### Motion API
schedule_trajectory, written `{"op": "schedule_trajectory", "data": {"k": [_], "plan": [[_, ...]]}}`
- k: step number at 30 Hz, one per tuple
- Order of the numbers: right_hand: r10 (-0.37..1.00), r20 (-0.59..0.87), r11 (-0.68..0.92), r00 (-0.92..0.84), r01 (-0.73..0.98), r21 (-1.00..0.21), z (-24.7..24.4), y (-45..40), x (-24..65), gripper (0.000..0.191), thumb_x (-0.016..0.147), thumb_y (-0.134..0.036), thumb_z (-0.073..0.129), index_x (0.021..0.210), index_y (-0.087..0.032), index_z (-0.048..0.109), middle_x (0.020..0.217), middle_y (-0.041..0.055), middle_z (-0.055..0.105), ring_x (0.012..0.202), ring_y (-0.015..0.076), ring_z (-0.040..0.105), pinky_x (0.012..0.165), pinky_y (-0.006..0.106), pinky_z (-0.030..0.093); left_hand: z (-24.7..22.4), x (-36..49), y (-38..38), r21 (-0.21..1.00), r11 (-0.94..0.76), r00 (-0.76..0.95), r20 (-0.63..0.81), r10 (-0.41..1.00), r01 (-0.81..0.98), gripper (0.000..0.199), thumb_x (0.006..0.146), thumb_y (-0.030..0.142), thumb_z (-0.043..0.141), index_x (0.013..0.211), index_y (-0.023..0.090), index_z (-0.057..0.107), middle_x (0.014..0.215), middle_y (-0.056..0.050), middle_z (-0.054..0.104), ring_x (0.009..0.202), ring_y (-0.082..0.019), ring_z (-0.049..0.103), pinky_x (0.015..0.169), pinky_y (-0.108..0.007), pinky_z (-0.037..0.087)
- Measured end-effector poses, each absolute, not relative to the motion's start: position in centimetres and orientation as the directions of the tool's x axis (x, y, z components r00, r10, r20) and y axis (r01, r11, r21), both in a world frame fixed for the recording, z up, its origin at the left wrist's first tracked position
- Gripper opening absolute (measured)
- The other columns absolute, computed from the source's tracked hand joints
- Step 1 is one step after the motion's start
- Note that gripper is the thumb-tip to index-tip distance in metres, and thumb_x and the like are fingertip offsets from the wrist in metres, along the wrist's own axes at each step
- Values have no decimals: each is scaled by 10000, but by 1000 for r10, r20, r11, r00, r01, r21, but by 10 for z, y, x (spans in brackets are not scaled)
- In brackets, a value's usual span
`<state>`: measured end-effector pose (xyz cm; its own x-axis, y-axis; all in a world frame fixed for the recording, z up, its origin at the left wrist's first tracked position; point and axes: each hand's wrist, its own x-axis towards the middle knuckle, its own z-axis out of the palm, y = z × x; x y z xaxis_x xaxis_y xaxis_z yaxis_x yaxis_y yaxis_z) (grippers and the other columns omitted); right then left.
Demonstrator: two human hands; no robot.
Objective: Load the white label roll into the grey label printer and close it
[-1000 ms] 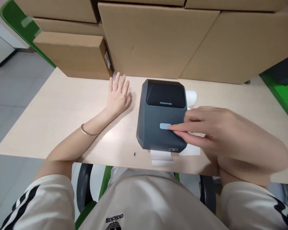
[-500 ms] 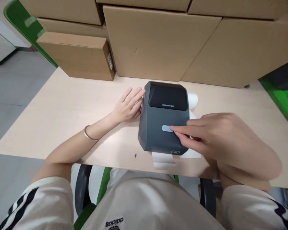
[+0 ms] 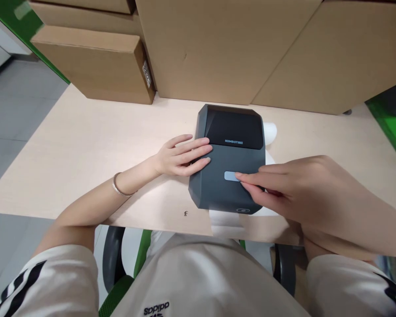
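Note:
A dark grey label printer point(image 3: 214, 193) with a black window stands on the table, NIIMBOT printed below its window. My left hand point(image 3: 181, 156) lies open across the printer's left edge, fingers spread flat on its top. The fingertips of my right hand point(image 3: 284, 185) are closed together at the right end of a light blue strip point(image 3: 230, 176) on the printer's front. Whether something sits between them is hidden. White paper point(image 3: 227, 222) sticks out under the printer's front, reaching the table edge. A white paper roll point(image 3: 269, 133) shows behind its right side.
Large cardboard boxes point(image 3: 231, 53) line the back of the table point(image 3: 119, 123), and a smaller carton point(image 3: 95, 66) stands at the back left. A small dark mark point(image 3: 185, 213) is near the front edge. Chair armrests point(image 3: 114, 255) flank my body.
My left hand has moved from beside the printer's left side onto its top, fingers now spread. My right fingertips stay at the blue strip. The view has tilted slightly down.

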<state>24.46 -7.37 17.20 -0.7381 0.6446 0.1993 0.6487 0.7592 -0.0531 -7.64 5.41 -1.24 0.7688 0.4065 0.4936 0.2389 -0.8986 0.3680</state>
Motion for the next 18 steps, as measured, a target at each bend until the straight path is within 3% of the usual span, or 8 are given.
{"op": "schedule_trajectory", "data": {"k": [2, 4, 7, 9, 11, 16, 18], "plan": [[628, 195, 770, -753, 638, -15, 172, -75, 243, 478, 1169, -157, 533, 764, -229, 776, 567, -28, 614, 446, 150, 439, 501, 373, 307, -12, -76, 52, 400, -879, 762, 476, 440, 259, 141, 1155, 508, 694, 1173, 453, 822, 1435, 68, 918, 1537, -263, 804, 1400, -620, 604], [576, 189, 792, -796, 600, 112, 170, -81, 240, 539, 1119, -45, 431, 781, -211, 817, 571, 1, 620, 440, 164, 467, 484, 388, 282, -12, -77, 52, 407, -865, 770, 437, 465, 292, 187, 1159, 532, 669, 1159, 434, 829, 1416, 49, 925, 1542, -273, 801, 1401, -639, 599], [528, 199, 779, -826, 564, 275, 167, -96, 236, 535, 1075, -1, 412, 1032, -127, 930, 616, 37, 652, 447, 180, 542, 466, 382, 286, -15, -80, 55, 405, -857, 758, 433, 488, 320, 263, 1163, 577, 633, 1146, 413, 839, 1339, 22, 944, 1529, -290, 811, 1395, -665, 595], [563, 223, 747, -796, 605, 274, 165, -104, 235, 415, 1130, -157, 524, 1177, -75, 928, 647, 37, 660, 456, 189, 572, 467, 370, 320, -20, -84, 60, 397, -858, 730, 470, 496, 327, 277, 1150, 615, 634, 1129, 434, 843, 1278, 33, 950, 1519, -307, 817, 1423, -702, 549], [619, 210, 721, -757, 654, 231, 164, -110, 236, 376, 1088, -322, 673, 1259, -78, 903, 710, 36, 689, 456, 191, 556, 472, 371, 332, -26, -90, 67, 384, -851, 697, 496, 518, 359, 307, 1129, 666, 632, 1091, 455, 851, 1236, 25, 948, 1527, -342, 810, 1476, -754, 446], [692, 167, 669, -703, 711, 219, 166, -114, 247, 712, 846, -245, 867, 1530, -76, 762, 980, 126, 762, 655, 256, 645, 566, 402, 461, -47, -100, 81, 405, -789, 568, 548, 614, 462, 507, 1027, 845, 644, 1220, 420, 845, 1277, -71, 909, 1529, -458, 785, 1480, -857, 321], [720, 195, 644, -666, 746, 171, 171, -115, 252, 637, 894, -243, 812, 1517, -133, 742, 1021, 138, 751, 724, 304, 661, 630, 458, 521, -53, -99, 80, 424, -781, 513, 591, 623, 459, 634, 1006, 903, 609, 1376, 424, 800, 1436, -100, 857, 1637, -498, 689, 1482, -881, 275]]}}
